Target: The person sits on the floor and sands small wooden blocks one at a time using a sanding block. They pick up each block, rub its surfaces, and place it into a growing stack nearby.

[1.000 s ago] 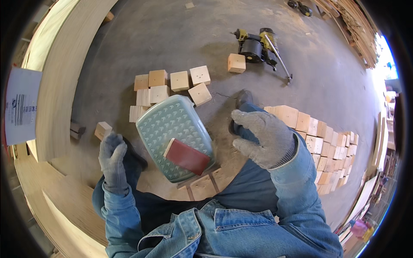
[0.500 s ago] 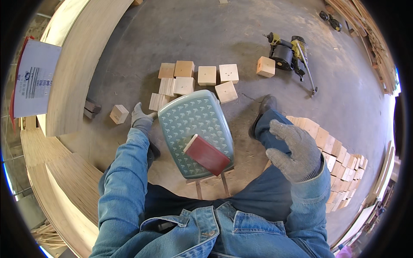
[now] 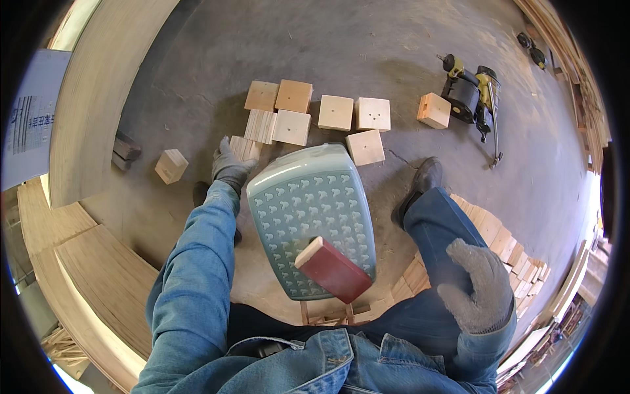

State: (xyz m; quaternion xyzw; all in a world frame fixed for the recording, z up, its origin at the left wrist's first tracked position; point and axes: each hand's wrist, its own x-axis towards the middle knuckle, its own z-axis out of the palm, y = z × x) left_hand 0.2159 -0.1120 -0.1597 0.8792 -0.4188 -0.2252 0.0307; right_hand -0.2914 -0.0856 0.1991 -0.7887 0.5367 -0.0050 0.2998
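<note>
My left hand (image 3: 231, 165), in a grey glove, reaches down to a wooden block (image 3: 247, 148) at the near left of a group of blocks. Its thumb and fingers are apart around that block's near corner; whether they touch it I cannot tell. In front of me stands a stool with a grey-green plastic top (image 3: 308, 217), patterned with raised shapes. A dark red rectangular block (image 3: 338, 270) with a pale end, like a sanding block, lies tilted across it. Above my right thigh, my gloved right hand (image 3: 478, 285) hovers with nothing in it, thumb and fingers apart.
Several square wooden blocks (image 3: 292, 127) sit beyond the stool. A single block (image 3: 172, 166) lies at left. Two yellow-black nail guns (image 3: 472, 95) rest at far right beside another block (image 3: 434, 110). A block stack (image 3: 502, 243) flanks my right leg; plywood sheets (image 3: 105, 111) line the left.
My left hand has moved right and forward to the near-left block of the group. My right hand has dropped slightly and stays apart from anything. The view has shifted.
</note>
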